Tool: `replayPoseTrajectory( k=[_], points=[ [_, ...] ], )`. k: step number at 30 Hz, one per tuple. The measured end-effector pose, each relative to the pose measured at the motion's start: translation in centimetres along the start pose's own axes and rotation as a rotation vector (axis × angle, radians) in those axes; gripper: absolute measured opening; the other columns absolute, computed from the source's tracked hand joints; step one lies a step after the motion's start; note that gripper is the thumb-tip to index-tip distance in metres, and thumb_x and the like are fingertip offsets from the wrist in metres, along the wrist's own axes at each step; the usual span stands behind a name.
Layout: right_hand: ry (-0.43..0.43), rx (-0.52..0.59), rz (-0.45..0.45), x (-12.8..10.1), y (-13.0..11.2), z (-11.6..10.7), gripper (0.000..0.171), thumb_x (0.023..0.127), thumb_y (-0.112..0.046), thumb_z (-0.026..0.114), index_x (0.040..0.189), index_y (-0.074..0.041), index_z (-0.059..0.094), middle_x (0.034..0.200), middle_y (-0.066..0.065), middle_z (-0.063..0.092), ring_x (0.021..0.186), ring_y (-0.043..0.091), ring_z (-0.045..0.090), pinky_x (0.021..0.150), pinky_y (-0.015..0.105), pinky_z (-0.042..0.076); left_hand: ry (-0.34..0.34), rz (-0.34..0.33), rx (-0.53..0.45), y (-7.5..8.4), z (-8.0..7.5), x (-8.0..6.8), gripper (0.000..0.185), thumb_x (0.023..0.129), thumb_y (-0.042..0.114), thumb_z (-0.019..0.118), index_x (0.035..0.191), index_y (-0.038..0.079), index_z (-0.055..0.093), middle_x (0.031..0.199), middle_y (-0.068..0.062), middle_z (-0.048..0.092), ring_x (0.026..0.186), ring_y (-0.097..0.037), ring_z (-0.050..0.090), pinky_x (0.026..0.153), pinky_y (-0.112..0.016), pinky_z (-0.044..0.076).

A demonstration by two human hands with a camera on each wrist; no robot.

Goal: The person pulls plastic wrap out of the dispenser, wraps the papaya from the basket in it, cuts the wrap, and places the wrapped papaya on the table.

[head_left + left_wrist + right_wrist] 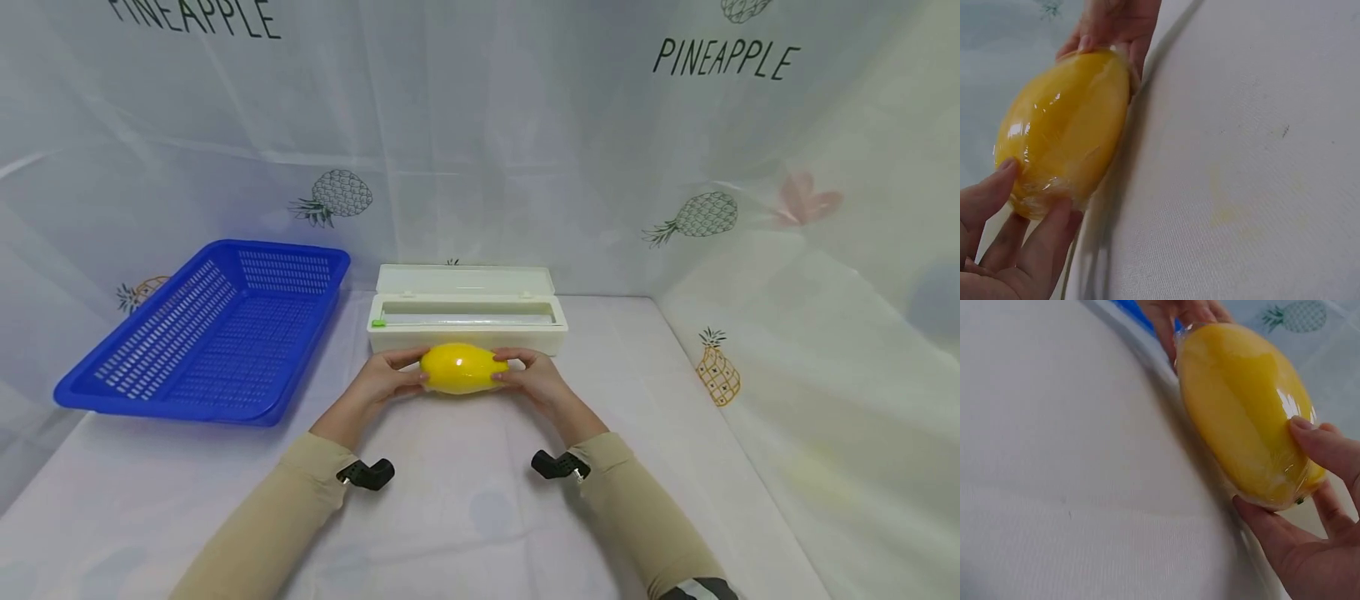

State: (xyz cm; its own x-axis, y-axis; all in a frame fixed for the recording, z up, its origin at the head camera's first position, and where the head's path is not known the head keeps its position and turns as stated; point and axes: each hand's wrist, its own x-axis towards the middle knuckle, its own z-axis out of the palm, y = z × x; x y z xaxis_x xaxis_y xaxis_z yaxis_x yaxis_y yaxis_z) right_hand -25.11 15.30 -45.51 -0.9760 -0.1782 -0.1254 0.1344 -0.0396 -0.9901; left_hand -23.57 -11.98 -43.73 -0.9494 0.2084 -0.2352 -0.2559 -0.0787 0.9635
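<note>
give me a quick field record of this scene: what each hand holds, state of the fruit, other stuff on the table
left hand: grips one end of the mango
right hand: grips the other end
mango: yellow, lying sideways, covered in clear film
dispenser box: white, lid open, just behind the mango
basket: blue, perforated, to the left of the box
table: white cloth

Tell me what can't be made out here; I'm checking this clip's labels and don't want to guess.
- Mango ends: covered by the left hand and right hand in the head view.
- Mango's underside: turned away in every view.
- Dispenser box roll: too small and pale in the head view; its front is partly behind the mango.
- Basket floor: near part hidden by its front rim.
- Right hand's palm: cut off by the right wrist view's edge.
</note>
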Motion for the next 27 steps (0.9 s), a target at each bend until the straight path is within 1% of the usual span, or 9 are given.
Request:
replayPoseTrajectory(
  k=[4,8,12,16,21,24,27],
  points=[
    [-0.018,-0.031,-0.003,0.0,0.5,-0.3,0.031,0.079,0.016,0.07,0.106,0.0,0.071,0.133,0.011,0.057,0.118,0.028,0.053,0.078,0.032,0.057,-0.022,-0.003,-0.038,-0.5,-0.2,0.4,0.056,0.087,-0.015,0.062,0.139,-0.004,0.047,0.148,-0.021,0.04,0.09,-0.015,0.067,0.084,-0.033,0.055],
    [-0.048,-0.062,-0.01,0.0,0.7,-0.5,0.034,0.08,0.015,0.069,0.112,0.0,0.069,0.137,0.01,0.054,0.12,0.027,0.052,0.08,0.031,0.056,-0.035,-0.005,-0.094,-0.9,-0.6,0.6,0.056,0.088,-0.018,0.058,0.14,-0.005,0.044,0.147,-0.023,0.039,0.09,-0.015,0.067,0.084,-0.032,0.055],
    [-0.057,-0.113,-0.015,0.0,0.6,-0.4,0.037,0.082,0.011,0.071,0.115,-0.005,0.069,0.138,0.005,0.054,0.117,0.029,0.056,0.082,0.029,0.055,-0.036,0.008,-0.089,-1.0,-0.7,0.6,0.055,0.088,-0.019,0.058,0.139,-0.006,0.045,0.145,-0.022,0.041,0.096,-0.015,0.066,0.085,-0.032,0.054],
    [-0.067,-0.178,-0.051,-0.1,0.6,-0.4,0.037,0.082,0.007,0.073,0.115,-0.007,0.07,0.138,0.003,0.054,0.117,0.031,0.057,0.086,0.03,0.053,-0.032,0.022,-0.017,-0.8,-0.6,0.3,0.054,0.087,-0.017,0.059,0.138,-0.006,0.047,0.143,-0.022,0.044,0.103,-0.017,0.063,0.087,-0.032,0.054],
    [-0.077,-0.203,-0.104,-0.3,0.6,-0.5,0.035,0.081,0.003,0.076,0.115,-0.006,0.07,0.136,0.001,0.056,0.123,0.031,0.054,0.092,0.033,0.051,-0.019,0.018,0.129,-0.4,-0.6,-0.1,0.054,0.087,-0.013,0.063,0.139,-0.004,0.049,0.144,-0.023,0.044,0.104,-0.019,0.061,0.084,-0.029,0.054],
    [-0.077,-0.221,-0.122,-0.4,0.5,-0.6,0.035,0.081,0.001,0.077,0.115,-0.007,0.07,0.136,-0.001,0.057,0.126,0.03,0.051,0.096,0.035,0.048,-0.016,0.004,0.206,-0.1,-0.6,-0.4,0.056,0.087,-0.009,0.064,0.14,-0.001,0.049,0.145,-0.022,0.044,0.114,-0.025,0.059,0.088,-0.031,0.053],
    [-0.069,-0.247,-0.133,-0.7,0.3,-0.7,0.036,0.082,-0.001,0.077,0.117,-0.008,0.07,0.137,-0.002,0.056,0.128,0.029,0.049,0.101,0.038,0.044,-0.013,-0.005,0.254,0.2,-0.7,-0.6,0.056,0.087,-0.006,0.065,0.141,0.001,0.049,0.145,-0.02,0.044,0.125,-0.032,0.053,0.094,-0.037,0.05]
  ],
)
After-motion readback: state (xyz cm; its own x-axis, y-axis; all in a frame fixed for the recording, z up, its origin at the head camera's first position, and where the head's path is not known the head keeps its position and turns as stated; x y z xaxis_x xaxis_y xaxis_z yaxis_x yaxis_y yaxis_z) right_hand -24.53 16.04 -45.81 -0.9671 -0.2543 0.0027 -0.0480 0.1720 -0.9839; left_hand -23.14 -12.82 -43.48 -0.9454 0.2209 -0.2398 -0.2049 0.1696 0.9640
